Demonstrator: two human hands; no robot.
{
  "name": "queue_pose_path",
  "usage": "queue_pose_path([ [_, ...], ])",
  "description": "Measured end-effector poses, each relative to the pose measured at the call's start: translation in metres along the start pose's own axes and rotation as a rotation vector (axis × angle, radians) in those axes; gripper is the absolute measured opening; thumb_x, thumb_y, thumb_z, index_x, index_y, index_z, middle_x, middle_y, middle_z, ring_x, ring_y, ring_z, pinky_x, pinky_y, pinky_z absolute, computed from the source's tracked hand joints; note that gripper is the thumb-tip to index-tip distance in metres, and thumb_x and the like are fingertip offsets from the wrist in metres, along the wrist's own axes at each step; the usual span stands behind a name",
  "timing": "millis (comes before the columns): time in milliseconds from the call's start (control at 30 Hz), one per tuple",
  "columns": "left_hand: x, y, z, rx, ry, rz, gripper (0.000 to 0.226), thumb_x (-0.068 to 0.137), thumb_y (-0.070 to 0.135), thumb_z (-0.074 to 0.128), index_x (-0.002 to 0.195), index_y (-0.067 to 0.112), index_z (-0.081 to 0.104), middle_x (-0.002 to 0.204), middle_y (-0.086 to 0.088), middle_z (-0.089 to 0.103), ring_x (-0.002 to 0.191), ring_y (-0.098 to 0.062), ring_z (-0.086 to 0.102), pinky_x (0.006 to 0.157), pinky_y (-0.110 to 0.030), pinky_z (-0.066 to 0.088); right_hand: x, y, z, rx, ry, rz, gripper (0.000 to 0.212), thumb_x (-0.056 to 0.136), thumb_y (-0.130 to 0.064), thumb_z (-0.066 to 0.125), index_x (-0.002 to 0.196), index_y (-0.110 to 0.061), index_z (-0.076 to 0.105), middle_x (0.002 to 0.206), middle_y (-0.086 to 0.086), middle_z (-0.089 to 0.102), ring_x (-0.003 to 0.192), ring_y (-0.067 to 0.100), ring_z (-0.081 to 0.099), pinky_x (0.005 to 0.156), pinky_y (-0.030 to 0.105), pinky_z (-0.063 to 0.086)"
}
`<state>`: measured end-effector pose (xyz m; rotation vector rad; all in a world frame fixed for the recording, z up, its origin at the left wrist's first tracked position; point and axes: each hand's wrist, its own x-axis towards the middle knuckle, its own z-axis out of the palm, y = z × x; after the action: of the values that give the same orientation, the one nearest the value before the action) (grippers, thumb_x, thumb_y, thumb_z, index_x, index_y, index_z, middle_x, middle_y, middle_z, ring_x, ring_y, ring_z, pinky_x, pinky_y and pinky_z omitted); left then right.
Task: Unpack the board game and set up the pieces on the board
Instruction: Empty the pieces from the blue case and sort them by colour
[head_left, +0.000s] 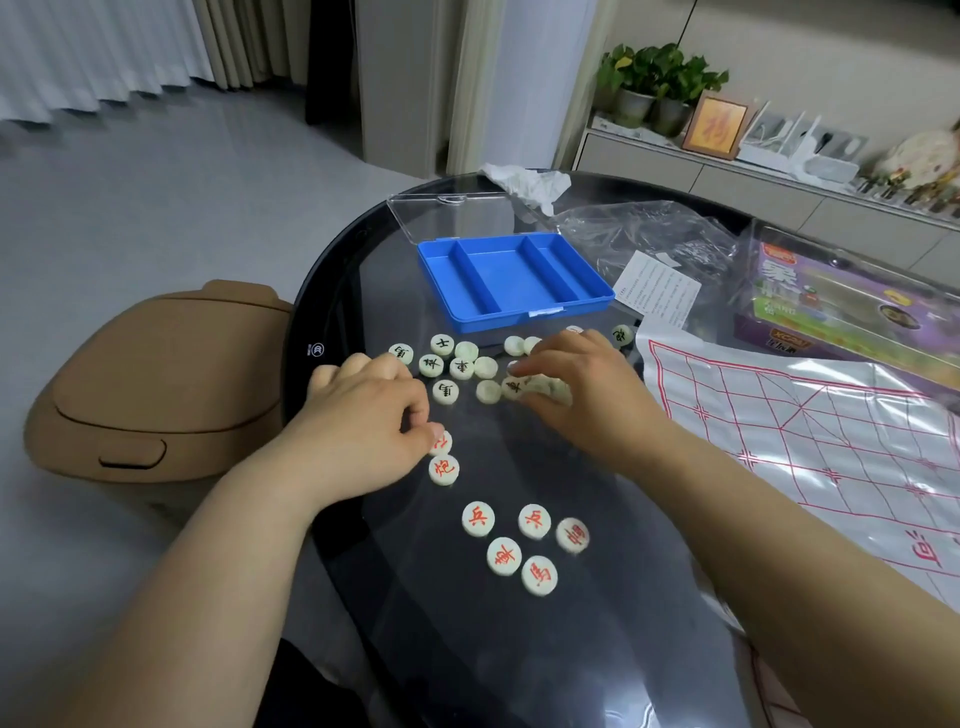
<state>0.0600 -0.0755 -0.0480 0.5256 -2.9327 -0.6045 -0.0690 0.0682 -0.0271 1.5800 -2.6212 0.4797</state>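
Two bare forearms reach in from the near edge over the dark glass counter (519, 649). Between them five round, cream game pieces with red characters (506, 556) lie face up in a loose cluster. The left hand (363, 415) is curled, thumb and forefinger pinching another red piece (440, 442), with one more just nearer. The right hand (576, 384) bends its fingers over a clump of pieces; blur hides whether it grips any. Black-marked pieces (447, 364) and face-down blanks are scattered between the hands and the blue tray (509, 270), whose three compartments hold nothing and whose clear lid (452, 213) lies open behind. On the right the white board sheet (810, 436), gridded in red, bears no pieces and runs off the frame. Bare glass lies open around the near cluster, and the counter's curved left rim passes just beside the left hand. Far right, a crumpled plastic bag (649, 234) and a purple box (841, 306) crowd the board's far edge.
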Motion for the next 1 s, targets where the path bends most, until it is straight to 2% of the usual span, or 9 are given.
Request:
queue_pose_path([
  [233,-0.004,0.004,-0.001,-0.063,-0.036,0.050,0.027,0.076,0.053,0.056,0.067,0.036,0.036,0.090,0.020,0.040,0.095,-0.004,0.029,0.084,-0.018,0.011,0.005,-0.012,0.013,-0.097,-0.056,-0.079,0.034,0.089,-0.027,0.053,0.121,-0.017,0.057,0.122,0.004,0.053,0.107,0.024,0.043,0.090,0.027,0.030],
  [400,-0.005,0.003,-0.001,-0.167,-0.022,0.071,0.023,0.062,0.059,0.047,0.067,0.038,0.040,0.084,0.021,0.046,0.088,0.004,0.038,0.082,-0.014,0.011,0.015,-0.010,0.017,-0.152,0.002,-0.135,0.028,0.091,-0.023,0.048,0.110,-0.008,0.062,0.108,0.010,0.061,0.099,0.027,0.047,0.083,0.031,0.032],
  [467,-0.004,0.005,0.000,-0.223,0.053,0.065,0.021,0.080,0.044,0.057,0.067,0.034,0.043,0.081,0.018,0.049,0.083,0.000,0.042,0.083,-0.019,0.018,0.019,-0.009,0.017,-0.241,0.020,-0.180,0.024,0.088,-0.020,0.051,0.099,-0.004,0.065,0.096,0.012,0.064,0.092,0.029,0.053,0.076,0.033,0.035],
  [533,-0.003,0.007,-0.001,-0.276,0.119,0.048,0.021,0.083,0.028,0.058,0.067,0.032,0.046,0.079,0.015,0.051,0.079,-0.002,0.044,0.080,-0.024,0.025,0.021,-0.010,0.014,-0.335,0.008,-0.204,0.012,0.070,-0.018,0.065,0.070,-0.006,0.068,0.066,0.008,0.063,0.062,0.026,0.060,0.058,0.026,0.031],
  [633,-0.003,0.008,0.000,-0.301,0.157,0.045,0.022,0.084,0.021,0.057,0.066,0.032,0.048,0.080,0.009,0.055,0.080,-0.007,0.048,0.076,-0.024,0.028,0.023,-0.012,0.012,-0.439,0.032,-0.208,0.013,0.050,-0.022,0.073,0.047,-0.018,0.060,0.044,-0.002,0.055,0.038,0.017,0.051,0.053,0.019,0.022],
  [733,-0.004,0.006,0.001,-0.295,0.163,0.050,0.018,0.084,0.018,0.057,0.071,0.030,0.052,0.081,0.011,0.055,0.081,-0.006,0.049,0.076,-0.023,0.029,0.019,-0.013,0.006,-0.188,-0.023,-0.059,0.014,0.080,-0.020,0.059,0.083,-0.014,0.070,0.076,0.001,0.069,0.070,0.021,0.062,0.062,0.026,0.036],
  [800,-0.003,0.005,0.002,-0.287,0.175,0.053,0.009,0.084,0.018,0.057,0.079,0.025,0.060,0.079,0.015,0.053,0.078,-0.004,0.048,0.077,-0.023,0.030,0.015,-0.009,-0.001,0.204,-0.103,0.132,0.017,0.086,-0.021,0.058,0.102,-0.018,0.063,0.087,-0.005,0.067,0.076,0.012,0.059,0.069,0.022,0.043],
  [900,-0.001,0.005,0.004,-0.268,0.183,0.052,0.009,0.084,0.018,0.057,0.088,0.020,0.066,0.080,0.016,0.054,0.078,-0.002,0.048,0.077,-0.022,0.031,0.007,-0.003,-0.008,0.595,-0.152,0.238,0.015,0.081,-0.012,0.066,0.076,-0.024,0.058,0.066,-0.014,0.061,0.056,-0.005,0.058,0.054,0.004,0.042],
  [1000,0.000,0.009,0.005,-0.260,0.198,0.065,0.012,0.084,0.018,0.058,0.091,0.019,0.068,0.082,0.016,0.056,0.079,-0.005,0.049,0.082,-0.024,0.036,-0.001,-0.007,-0.012,0.562,-0.265,0.236,0.023,0.080,-0.012,0.067,0.065,-0.027,0.060,0.064,-0.017,0.059,0.054,-0.013,0.053,0.055,0.000,0.040],
])
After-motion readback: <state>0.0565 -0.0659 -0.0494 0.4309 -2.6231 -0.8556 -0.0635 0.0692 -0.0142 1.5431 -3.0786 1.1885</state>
